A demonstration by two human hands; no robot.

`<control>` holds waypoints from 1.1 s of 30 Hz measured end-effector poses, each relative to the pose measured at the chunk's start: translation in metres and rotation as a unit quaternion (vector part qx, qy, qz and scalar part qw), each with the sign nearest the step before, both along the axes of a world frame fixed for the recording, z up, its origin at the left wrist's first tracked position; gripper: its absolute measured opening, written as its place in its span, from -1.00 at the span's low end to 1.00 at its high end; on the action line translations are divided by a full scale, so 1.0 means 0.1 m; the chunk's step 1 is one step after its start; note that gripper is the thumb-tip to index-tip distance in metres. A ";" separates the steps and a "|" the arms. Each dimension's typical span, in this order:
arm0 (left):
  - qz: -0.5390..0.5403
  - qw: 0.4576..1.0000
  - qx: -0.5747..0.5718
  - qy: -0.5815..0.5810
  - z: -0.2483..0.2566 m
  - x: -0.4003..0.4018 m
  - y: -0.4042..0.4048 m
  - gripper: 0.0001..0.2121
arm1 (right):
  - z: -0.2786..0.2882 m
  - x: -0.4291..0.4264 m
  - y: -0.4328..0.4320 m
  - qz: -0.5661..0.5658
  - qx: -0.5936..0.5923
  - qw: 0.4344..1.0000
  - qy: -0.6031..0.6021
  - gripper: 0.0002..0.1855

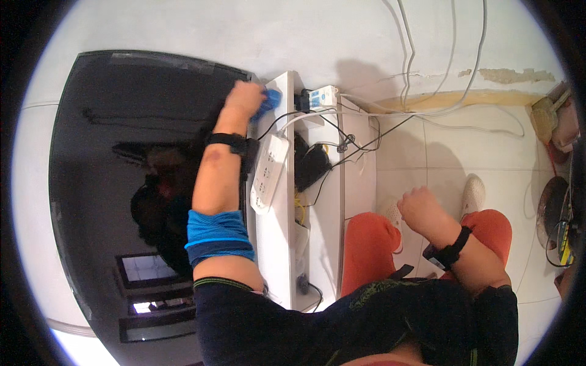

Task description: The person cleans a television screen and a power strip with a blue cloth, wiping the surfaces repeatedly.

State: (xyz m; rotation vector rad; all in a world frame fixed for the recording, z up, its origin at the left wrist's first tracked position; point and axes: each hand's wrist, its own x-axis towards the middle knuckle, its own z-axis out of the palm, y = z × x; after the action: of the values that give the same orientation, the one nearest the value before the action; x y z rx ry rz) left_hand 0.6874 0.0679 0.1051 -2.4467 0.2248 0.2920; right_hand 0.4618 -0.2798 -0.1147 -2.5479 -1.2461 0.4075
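Note:
My left hand (246, 97) grips a blue cloth (270, 101) on the top of a white TV cabinet (273, 228), at its far end beside the television (114, 114). A white power strip (270, 174) lies on the cabinet top, nearer to me than the cloth. Near my knees, my right hand (420, 211) hangs in the air with its fingers curled in; nothing shows in it. Both wrists wear black straps with a small device.
A white and blue socket block (322, 97) stands beside the cabinet top. Loose cables (478, 55) hang along the wall and cross the cabinet's lower shelf, where a black box (313, 169) sits. Various objects, among them a yellow item (566, 247), lie at the far right.

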 end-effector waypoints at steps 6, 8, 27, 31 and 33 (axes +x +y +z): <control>-0.209 0.892 0.198 -0.347 1.18 -0.08 -0.02 -0.78 | -0.09 0.07 0.09 -0.033 -0.013 0.999 -0.031 -0.90; -0.147 0.903 0.240 -0.325 1.26 -0.13 0.07 -0.73 | -0.03 0.09 0.09 -0.018 -0.026 0.999 -0.013 -0.91; -0.069 0.946 0.278 -0.153 -0.06 -0.26 0.23 -0.54 | -0.05 0.06 0.11 -0.030 0.002 0.998 -0.057 -0.86; -0.053 0.954 0.287 -0.073 0.18 -0.33 0.11 -0.52 | 0.01 0.13 0.06 -0.005 0.017 1.000 -0.021 -0.87; -0.082 0.950 0.279 -0.115 0.55 -0.38 0.19 -0.52 | -0.03 0.20 0.11 0.000 0.016 0.999 -0.035 -0.86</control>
State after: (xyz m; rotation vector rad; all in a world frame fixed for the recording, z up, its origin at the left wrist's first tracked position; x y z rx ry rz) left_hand 0.6491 0.0868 0.1599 -1.8664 0.2080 -0.0106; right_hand 0.4822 -0.2684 -0.1177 -2.5550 -1.2660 0.2977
